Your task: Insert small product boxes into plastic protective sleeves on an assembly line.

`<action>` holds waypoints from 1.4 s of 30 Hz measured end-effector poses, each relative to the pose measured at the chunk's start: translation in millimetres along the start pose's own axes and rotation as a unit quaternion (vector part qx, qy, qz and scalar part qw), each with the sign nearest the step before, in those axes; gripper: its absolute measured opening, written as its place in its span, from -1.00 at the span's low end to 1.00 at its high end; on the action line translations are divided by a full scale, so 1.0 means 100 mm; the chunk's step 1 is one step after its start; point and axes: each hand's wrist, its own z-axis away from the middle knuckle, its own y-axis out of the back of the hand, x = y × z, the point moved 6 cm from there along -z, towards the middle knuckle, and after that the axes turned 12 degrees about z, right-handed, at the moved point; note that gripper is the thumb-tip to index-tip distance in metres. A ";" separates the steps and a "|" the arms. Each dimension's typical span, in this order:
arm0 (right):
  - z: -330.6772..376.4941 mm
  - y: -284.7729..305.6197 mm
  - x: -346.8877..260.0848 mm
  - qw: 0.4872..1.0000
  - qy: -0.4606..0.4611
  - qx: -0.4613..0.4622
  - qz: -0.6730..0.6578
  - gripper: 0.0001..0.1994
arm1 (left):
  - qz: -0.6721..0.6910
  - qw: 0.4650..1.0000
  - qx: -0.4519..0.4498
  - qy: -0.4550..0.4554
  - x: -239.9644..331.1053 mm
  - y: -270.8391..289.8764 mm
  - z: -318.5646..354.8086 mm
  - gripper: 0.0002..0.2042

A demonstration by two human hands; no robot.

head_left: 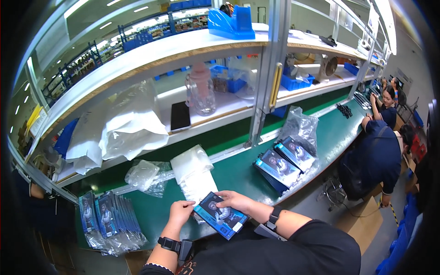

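Observation:
A flat black-and-blue printed package (221, 217) with a picture of a person on its front lies tilted in front of me. My right hand (234, 201) grips its upper right edge, thumb on the front face. Close to its upper left corner, my left hand (181, 211) has thumb and forefinger pinched together. What those fingers hold, if anything, is too small to make out. Just beyond both hands, a stack of thin white plastic bags (191, 165) stretches over the green table (238, 172), its near end partly hidden by the package.
Similar packages stand in a row (106, 215) on plastic at the left and in piles (277, 166) at the right. Crumpled clear bags (145, 176) lie behind my left hand. A shelf holds a phone (180, 116) and a bottle (200, 91). Co-workers (373, 156) sit along the right.

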 end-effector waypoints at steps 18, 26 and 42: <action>0.17 -0.01 -0.08 0.982 0.002 0.170 -0.087 -0.73 | 0.388 0.911 -0.037 0.137 0.14 -0.22 0.32 -0.65; 0.36 -0.35 -0.48 0.985 0.059 -0.001 0.161 -0.24 | 0.584 0.805 0.014 0.101 0.03 -0.02 0.19 -0.78; 0.44 -0.26 -1.07 0.890 0.342 0.156 0.258 -0.36 | 0.532 0.826 -0.173 0.068 0.72 -0.54 0.51 -0.65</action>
